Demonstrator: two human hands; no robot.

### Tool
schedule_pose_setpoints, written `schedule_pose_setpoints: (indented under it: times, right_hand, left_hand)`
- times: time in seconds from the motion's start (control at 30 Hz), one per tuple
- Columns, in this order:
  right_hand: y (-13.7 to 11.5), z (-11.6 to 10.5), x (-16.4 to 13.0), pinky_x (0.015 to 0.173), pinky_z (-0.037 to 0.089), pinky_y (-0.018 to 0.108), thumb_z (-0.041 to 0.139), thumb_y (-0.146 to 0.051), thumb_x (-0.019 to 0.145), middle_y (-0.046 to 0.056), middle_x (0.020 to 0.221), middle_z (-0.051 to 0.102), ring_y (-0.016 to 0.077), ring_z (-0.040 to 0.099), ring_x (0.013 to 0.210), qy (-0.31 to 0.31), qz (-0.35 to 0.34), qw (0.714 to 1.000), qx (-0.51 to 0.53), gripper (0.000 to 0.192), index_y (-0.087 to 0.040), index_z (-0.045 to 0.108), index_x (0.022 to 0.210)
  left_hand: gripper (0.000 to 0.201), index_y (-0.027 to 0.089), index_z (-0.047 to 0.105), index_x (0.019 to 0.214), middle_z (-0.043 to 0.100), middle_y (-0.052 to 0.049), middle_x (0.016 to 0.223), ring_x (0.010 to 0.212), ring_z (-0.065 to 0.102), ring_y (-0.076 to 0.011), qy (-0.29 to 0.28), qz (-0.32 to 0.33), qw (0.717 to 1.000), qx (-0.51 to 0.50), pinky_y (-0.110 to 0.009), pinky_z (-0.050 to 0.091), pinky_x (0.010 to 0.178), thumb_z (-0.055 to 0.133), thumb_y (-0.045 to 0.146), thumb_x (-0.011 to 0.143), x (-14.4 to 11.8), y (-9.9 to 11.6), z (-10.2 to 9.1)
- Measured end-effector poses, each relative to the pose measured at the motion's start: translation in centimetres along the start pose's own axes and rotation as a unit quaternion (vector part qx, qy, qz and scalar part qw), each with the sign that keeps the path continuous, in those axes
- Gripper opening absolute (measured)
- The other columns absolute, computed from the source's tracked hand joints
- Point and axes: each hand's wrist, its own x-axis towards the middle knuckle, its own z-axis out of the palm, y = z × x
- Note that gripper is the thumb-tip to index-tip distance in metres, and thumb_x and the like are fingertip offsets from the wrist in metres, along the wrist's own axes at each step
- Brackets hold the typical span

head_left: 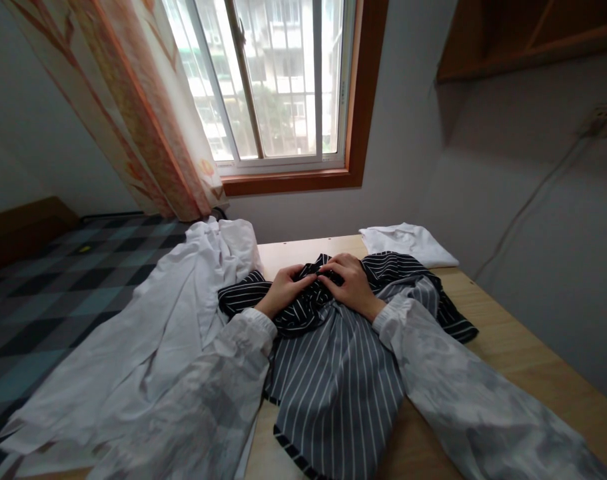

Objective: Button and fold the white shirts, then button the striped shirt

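A black shirt with white stripes (338,373) lies spread on the wooden table (503,320), its greyer inner side showing toward me. Near its collar, my left hand (286,291) pinches the bunched dark fabric between thumb and fingers. Close beside it, my right hand (350,283) grips the same bunched part, the fingertips of both hands almost meeting. One sleeve reaches out to the left and another part of the shirt spreads to the right. Exactly what lies between the fingertips is too small to make out.
A heap of white clothing (178,293) lies at the left, beside a bed with a checked cover (58,287). At the table's far right lies a folded white garment (408,243). Behind are a window (283,80), a curtain (148,113) and a hanging cord (528,200).
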Motion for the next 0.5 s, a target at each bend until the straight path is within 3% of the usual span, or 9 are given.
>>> schedule_pose_setpoints:
  times: [0.23, 0.5]
  right_hand:
    - [0.19, 0.0, 0.0, 0.104, 0.052, 0.05, 0.078, -0.03, 0.101, 0.004, 0.1, 0.077, 0.0273, 0.067, 0.101, 0.011, -0.01, 1.0, 0.003, 0.006, -0.03, 0.082, 0.105]
    - [0.08, -0.11, -0.01, 0.112, 0.049, 0.054, 0.076, -0.029, 0.102, 0.004, 0.1, 0.078, 0.0265, 0.068, 0.101, 0.011, -0.027, 1.0, 0.005, 0.012, -0.032, 0.084, 0.11]
  left_hand:
    - [0.043, 0.014, 0.083, 0.106, 0.082, -0.007, 0.098, 0.088, 0.071, -0.0213, -0.009, 0.003, 0.999, -0.032, -0.033, 0.056, 0.083, 0.091, 0.047, 0.079, 0.25, -0.16, -0.16]
    - [0.044, 0.013, 0.082, 0.1, 0.079, -0.005, 0.09, 0.081, 0.067, -0.0189, 0.002, 0.009, 1.0, -0.004, -0.03, 0.053, 0.076, 0.087, 0.054, 0.084, 0.16, -0.25, 0.07]
